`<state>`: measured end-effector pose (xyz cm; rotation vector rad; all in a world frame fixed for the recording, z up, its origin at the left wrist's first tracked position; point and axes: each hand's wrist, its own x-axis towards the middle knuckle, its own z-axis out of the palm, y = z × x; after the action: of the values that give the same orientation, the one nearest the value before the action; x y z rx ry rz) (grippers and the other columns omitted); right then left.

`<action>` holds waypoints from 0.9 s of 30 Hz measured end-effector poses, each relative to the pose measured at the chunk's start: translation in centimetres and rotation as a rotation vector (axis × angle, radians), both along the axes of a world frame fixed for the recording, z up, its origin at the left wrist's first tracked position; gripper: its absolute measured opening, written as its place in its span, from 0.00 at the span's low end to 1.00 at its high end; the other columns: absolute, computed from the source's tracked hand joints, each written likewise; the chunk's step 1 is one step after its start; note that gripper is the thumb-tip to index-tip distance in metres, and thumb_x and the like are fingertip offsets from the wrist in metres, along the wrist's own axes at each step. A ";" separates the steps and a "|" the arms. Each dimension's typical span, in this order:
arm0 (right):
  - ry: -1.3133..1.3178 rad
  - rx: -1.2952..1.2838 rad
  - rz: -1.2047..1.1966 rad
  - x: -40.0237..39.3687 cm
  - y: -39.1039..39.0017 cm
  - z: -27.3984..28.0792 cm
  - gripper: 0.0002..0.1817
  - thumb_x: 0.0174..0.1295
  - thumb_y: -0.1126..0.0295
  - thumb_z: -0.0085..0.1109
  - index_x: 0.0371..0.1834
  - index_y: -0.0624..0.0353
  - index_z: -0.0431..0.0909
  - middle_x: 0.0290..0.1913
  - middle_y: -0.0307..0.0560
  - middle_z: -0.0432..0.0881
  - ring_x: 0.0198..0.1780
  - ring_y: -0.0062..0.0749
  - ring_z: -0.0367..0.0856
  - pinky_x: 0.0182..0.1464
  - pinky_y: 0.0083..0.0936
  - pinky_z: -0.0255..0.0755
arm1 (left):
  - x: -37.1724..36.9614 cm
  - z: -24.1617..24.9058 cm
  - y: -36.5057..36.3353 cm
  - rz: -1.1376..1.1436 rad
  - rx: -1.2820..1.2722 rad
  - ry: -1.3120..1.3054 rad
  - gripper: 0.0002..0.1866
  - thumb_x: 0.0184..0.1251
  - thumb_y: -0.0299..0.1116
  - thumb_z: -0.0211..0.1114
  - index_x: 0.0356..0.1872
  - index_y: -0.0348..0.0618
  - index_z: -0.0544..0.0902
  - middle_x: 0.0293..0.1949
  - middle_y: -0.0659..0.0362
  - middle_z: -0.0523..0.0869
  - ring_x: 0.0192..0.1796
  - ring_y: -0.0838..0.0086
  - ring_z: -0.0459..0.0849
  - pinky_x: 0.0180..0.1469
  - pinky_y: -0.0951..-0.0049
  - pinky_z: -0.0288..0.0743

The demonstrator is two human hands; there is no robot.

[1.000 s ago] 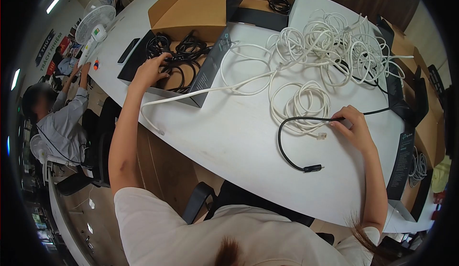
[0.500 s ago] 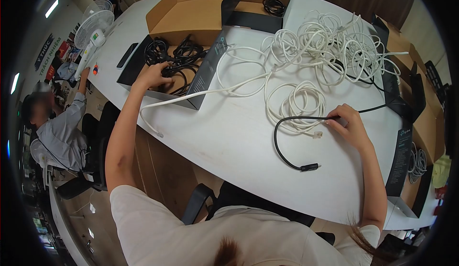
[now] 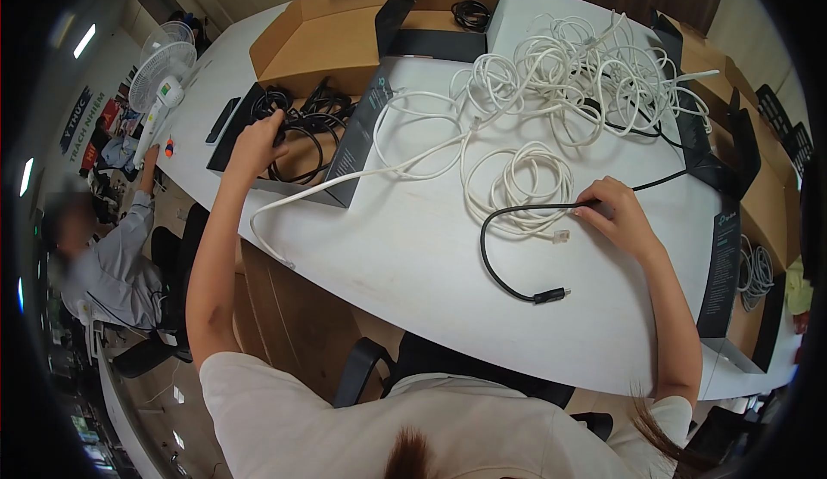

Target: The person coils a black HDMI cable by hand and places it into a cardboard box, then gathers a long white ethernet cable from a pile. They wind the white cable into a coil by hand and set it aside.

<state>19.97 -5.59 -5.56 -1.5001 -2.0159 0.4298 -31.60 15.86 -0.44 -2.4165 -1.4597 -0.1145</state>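
In the head view, my right hand point(image 3: 616, 212) is closed in a pinch on a black cable point(image 3: 521, 208) above the white table. The cable's free end curves toward me and ends in a black plug point(image 3: 551, 295). My left hand point(image 3: 257, 145) reaches over the near left wall of an open cardboard box point(image 3: 346, 188). Its thumb and index finger are apart, with the fingertips against coiled black cables point(image 3: 323, 104) inside. Just left of my right hand lies a coil of white network cable point(image 3: 525, 182) with a clear connector.
A tangled heap of white cables point(image 3: 586, 74) covers the table's far right. Another box point(image 3: 444, 46) stands behind, and a box with a grey coil point(image 3: 756, 277) at right. A phone point(image 3: 223, 121) lies left. One person point(image 3: 112, 259) sits at far left near a fan point(image 3: 162, 74).
My left hand has shifted toward the left side of the box, and the black cables there have moved a little. My right hand keeps its pinch on the cable. The view has turned slightly.
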 end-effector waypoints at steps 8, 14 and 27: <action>0.013 0.009 -0.017 -0.2 0.0 0.0 0.07 0.52 0.71 0.65 0.28 0.62 0.78 0.25 0.43 0.78 0.31 0.34 0.72 0.35 0.27 0.67 | -1.1 8.6 -3.1 -0.005 0.456 -0.039 0.17 0.54 0.28 0.63 0.44 0.44 0.69 0.39 0.52 0.80 0.35 0.53 0.82 0.33 0.58 0.73; -0.002 0.060 -0.003 -0.1 0.0 0.0 0.07 0.52 0.70 0.65 0.27 0.62 0.78 0.25 0.43 0.78 0.30 0.35 0.72 0.36 0.28 0.67 | 0.7 14.1 -1.6 -0.043 0.589 -0.263 0.16 0.57 0.28 0.63 0.46 0.41 0.71 0.34 0.50 0.83 0.34 0.57 0.84 0.36 0.64 0.75; 0.017 0.106 0.018 0.4 0.2 -0.9 0.08 0.52 0.67 0.65 0.28 0.59 0.77 0.24 0.43 0.78 0.31 0.39 0.74 0.37 0.33 0.66 | 27.4 5.1 19.9 -0.012 -0.235 -0.724 0.14 0.56 0.35 0.67 0.35 0.32 0.81 0.26 0.53 0.85 0.25 0.73 0.86 0.29 0.76 0.81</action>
<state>20.33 -5.42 -6.48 -1.4110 -2.0081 0.3357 -4.16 35.73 4.66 -2.7166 -1.8161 -0.9555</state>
